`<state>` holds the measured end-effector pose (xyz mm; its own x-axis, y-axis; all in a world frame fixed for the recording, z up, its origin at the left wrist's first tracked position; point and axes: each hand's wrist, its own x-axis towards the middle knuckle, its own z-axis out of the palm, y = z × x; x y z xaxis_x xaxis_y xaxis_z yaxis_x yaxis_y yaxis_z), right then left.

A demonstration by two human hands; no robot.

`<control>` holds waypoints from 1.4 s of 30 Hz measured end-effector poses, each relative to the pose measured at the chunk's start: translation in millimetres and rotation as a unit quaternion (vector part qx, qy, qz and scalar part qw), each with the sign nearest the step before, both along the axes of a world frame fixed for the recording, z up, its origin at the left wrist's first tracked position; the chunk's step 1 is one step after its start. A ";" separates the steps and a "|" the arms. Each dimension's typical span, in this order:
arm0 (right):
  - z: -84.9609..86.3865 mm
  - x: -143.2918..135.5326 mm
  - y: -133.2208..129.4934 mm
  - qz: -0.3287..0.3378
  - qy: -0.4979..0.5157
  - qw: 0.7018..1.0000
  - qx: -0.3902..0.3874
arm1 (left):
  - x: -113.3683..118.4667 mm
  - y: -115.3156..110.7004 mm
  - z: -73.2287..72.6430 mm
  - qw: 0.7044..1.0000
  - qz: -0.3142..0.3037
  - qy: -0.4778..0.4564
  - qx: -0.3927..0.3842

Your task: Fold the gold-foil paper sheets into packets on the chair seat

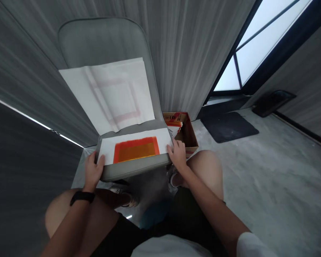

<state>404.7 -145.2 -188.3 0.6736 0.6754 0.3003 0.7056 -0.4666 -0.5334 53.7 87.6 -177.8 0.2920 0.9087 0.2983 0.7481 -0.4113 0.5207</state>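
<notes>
A grey padded chair (136,167) stands in front of me. On its seat lies a white paper sheet (163,137) with a red-orange and gold rectangle (136,150). My left hand (93,169) rests at the sheet's left edge and the seat's corner, thumb apart from the fingers. At the right edge of the sheet is my right hand (178,153), its fingers spread over the seat's side. Neither hand holds anything I can make out. Larger white paper (117,94), with a faint reddish square outline showing, leans against the backrest.
Right of the chair, an open cardboard box (191,134) holds white and red-orange papers. A dark mat (229,126) lies on the floor by a door with frosted panes (256,46). Grey panelled walls stand behind and to the left. My knees flank the chair front.
</notes>
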 end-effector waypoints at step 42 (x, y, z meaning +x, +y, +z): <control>105.0 41.8 78.3 0.152 0.035 0.962 0.222 | 17.7 30.9 48.3 0.935 0.106 -0.334 0.053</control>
<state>446.5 -66.9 -83.3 0.4935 0.6605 0.5658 0.7286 0.0412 -0.6837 71.4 118.5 -129.4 -0.1756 0.8798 0.4417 0.3415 -0.3664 0.8655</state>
